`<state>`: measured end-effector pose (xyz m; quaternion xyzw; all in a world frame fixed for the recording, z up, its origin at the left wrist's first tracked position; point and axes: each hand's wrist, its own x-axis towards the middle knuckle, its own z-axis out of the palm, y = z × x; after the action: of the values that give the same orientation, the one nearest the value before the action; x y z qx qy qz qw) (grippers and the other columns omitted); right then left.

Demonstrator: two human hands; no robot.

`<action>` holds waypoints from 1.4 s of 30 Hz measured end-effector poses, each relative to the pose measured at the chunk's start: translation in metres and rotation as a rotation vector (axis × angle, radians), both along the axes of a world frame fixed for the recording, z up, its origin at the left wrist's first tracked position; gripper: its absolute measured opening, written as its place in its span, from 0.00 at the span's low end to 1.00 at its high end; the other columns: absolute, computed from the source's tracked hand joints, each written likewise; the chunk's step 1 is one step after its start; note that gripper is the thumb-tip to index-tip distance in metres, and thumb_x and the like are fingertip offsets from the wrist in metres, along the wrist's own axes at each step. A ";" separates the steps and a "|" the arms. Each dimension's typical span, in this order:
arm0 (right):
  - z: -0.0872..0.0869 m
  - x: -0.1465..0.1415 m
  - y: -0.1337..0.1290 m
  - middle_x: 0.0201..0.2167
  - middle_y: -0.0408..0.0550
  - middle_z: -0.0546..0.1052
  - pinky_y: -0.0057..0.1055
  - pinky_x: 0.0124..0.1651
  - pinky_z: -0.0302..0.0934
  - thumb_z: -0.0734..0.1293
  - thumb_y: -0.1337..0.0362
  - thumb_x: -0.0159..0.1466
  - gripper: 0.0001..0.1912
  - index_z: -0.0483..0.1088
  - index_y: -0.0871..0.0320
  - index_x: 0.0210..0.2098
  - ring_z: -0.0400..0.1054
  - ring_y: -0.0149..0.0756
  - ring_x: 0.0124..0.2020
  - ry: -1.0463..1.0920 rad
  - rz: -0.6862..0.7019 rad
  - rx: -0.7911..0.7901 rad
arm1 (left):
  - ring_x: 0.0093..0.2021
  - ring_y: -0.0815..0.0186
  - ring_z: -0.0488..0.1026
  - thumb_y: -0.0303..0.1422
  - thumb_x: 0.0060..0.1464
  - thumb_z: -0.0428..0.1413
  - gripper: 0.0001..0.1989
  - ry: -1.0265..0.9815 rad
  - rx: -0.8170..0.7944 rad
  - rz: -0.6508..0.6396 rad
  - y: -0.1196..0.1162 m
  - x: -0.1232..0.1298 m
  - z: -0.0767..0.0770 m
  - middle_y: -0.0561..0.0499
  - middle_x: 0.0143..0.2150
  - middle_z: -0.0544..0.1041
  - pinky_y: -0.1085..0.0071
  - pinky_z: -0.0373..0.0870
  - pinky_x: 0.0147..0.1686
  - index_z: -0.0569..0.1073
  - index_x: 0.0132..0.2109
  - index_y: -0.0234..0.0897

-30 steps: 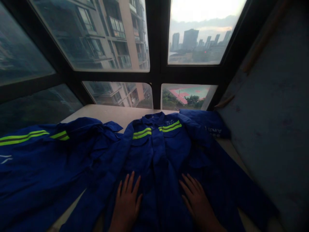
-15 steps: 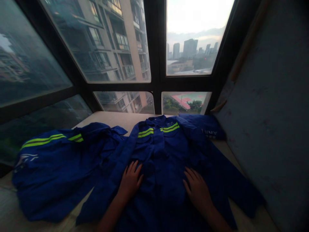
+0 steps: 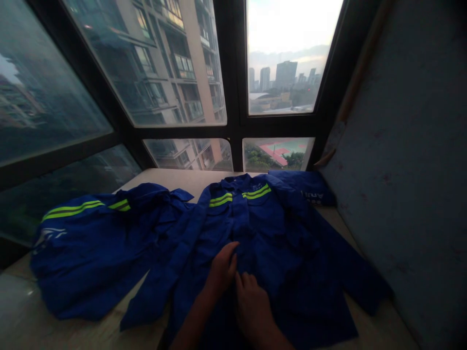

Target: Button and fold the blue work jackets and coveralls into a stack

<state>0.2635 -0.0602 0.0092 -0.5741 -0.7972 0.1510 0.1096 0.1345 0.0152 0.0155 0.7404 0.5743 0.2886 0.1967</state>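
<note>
A blue work jacket (image 3: 255, 218) with yellow-green reflective strips on its chest lies spread out, collar toward the window and sleeves out to both sides. My left hand (image 3: 223, 265) is at its front placket, fingers curled together on the cloth. Just below and to the right, my right hand (image 3: 251, 296) is closed on the same front edge, fingertips pinching the fabric. Dim light hides exactly which part of the placket lies between the fingers.
To the left lies a second blue jacket (image 3: 95, 253), crumpled, with a white print. Folded blue cloth (image 3: 314, 190) with white lettering rests at the back right. The pale ledge (image 3: 186, 179) meets dark-framed windows (image 3: 233, 130) behind and a wall (image 3: 401, 194) on the right.
Both hands have moved inward from the two sides of the jacket to its middle front. Their spread fingers have closed on the placket. The view has shifted slightly.
</note>
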 end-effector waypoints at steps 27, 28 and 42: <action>0.032 0.051 0.005 0.27 0.45 0.74 0.28 0.34 0.66 0.62 0.58 0.64 0.19 0.75 0.61 0.48 0.71 0.36 0.28 0.933 -0.282 -0.012 | 0.47 0.51 0.79 0.21 0.60 0.43 0.16 0.587 -0.357 0.247 0.054 0.038 0.018 0.31 0.43 0.79 0.60 0.74 0.43 0.69 0.52 0.28; 0.032 0.050 0.005 0.27 0.45 0.74 0.28 0.34 0.66 0.62 0.58 0.64 0.19 0.75 0.61 0.48 0.71 0.36 0.28 0.933 -0.279 -0.002 | 0.48 0.51 0.79 0.21 0.60 0.43 0.16 0.581 -0.361 0.237 0.054 0.037 0.018 0.31 0.43 0.79 0.60 0.73 0.44 0.69 0.52 0.28; 0.038 0.048 -0.005 0.45 0.53 0.79 0.34 0.49 0.68 0.59 0.72 0.63 0.22 0.71 0.57 0.54 0.75 0.41 0.45 0.508 0.011 0.123 | 0.45 0.62 0.78 0.32 0.59 0.49 0.15 0.024 -0.343 -0.049 0.034 0.025 0.014 0.43 0.48 0.80 0.71 0.72 0.42 0.71 0.51 0.37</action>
<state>0.3115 -0.0649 0.0470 -0.5059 -0.7548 0.2423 0.3402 0.1593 0.0491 0.0291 0.7134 0.5991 0.1725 0.3201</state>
